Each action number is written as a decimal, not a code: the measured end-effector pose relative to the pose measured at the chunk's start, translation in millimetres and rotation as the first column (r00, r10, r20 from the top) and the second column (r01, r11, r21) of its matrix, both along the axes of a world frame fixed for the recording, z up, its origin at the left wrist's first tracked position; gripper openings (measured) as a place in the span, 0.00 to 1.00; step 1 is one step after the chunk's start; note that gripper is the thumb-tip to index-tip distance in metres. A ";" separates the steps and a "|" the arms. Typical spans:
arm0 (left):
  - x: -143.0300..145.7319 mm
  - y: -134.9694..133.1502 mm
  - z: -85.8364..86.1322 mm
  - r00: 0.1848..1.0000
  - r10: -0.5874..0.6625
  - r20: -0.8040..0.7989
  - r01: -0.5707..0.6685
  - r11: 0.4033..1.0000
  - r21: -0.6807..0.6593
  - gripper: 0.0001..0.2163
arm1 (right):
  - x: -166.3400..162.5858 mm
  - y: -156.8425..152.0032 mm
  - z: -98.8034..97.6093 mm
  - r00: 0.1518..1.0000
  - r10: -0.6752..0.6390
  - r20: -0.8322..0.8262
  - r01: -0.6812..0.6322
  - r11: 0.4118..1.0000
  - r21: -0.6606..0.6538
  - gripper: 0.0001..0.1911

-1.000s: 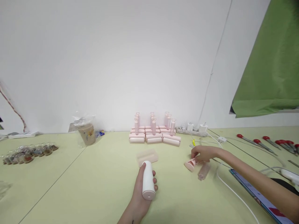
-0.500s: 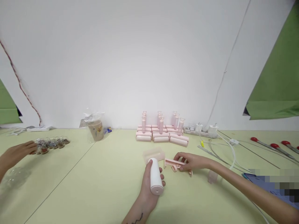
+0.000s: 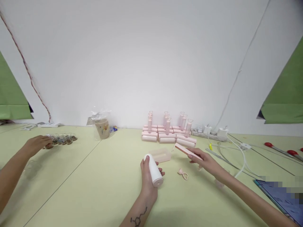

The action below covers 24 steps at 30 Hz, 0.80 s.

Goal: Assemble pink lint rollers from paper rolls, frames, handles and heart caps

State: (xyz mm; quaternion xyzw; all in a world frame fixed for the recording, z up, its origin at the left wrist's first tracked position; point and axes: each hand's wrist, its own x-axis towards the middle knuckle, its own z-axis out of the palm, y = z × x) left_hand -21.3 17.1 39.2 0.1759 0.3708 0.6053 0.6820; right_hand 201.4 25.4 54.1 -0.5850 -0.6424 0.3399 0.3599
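My left hand (image 3: 148, 176) is wrapped round a white lint roller refill (image 3: 153, 170), its end with a small centre hole facing me. To the right, my right hand (image 3: 204, 160) grips a pink lint roller frame (image 3: 186, 150), lifted and tilted above the table. A small pink heart-shaped end piece (image 3: 183, 174) lies on the table between the hands. Just behind the refill sits a translucent pink cover (image 3: 163, 156). Another translucent pink piece (image 3: 219, 183) is partly hidden under my right forearm.
Assembled pink lint rollers (image 3: 168, 135) stand in rows against the wall. A bagged cup (image 3: 102, 128) is left of them; a power strip (image 3: 208, 135) with cables is right. A phone (image 3: 276, 198) lies near right. At far left another person's hand (image 3: 38, 144) touches small clear-domed items (image 3: 62, 138).
My right hand has raised the pink frame off the table and moved right, leaving the heart-shaped piece uncovered. The refill has tilted in my left hand. The view has shifted slightly.
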 end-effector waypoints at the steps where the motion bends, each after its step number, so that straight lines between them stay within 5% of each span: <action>1: 1.5 -1.3 -0.3 1.000 0.026 -0.009 -0.027 1.000 -0.009 0.14 | -10.2 -4.5 1.5 0.999 -0.017 -0.039 0.017 1.000 0.009 0.29; 10: 12.7 -20.2 -7.4 0.989 0.053 -0.141 -0.052 0.999 0.011 0.21 | -121.9 -47.4 -21.9 0.868 0.057 -0.494 -0.050 0.998 0.027 0.22; 17: 12.1 -22.7 -3.3 0.974 0.088 -0.208 -0.083 0.996 0.035 0.25 | -131.0 -48.1 -24.2 0.842 -0.017 -0.539 0.029 0.999 0.013 0.23; 24: 17.7 -29.9 -11.1 0.964 0.003 -0.267 0.038 0.988 0.148 0.26 | -127.7 -54.5 -33.3 0.866 -0.058 -0.497 0.057 0.998 -0.016 0.24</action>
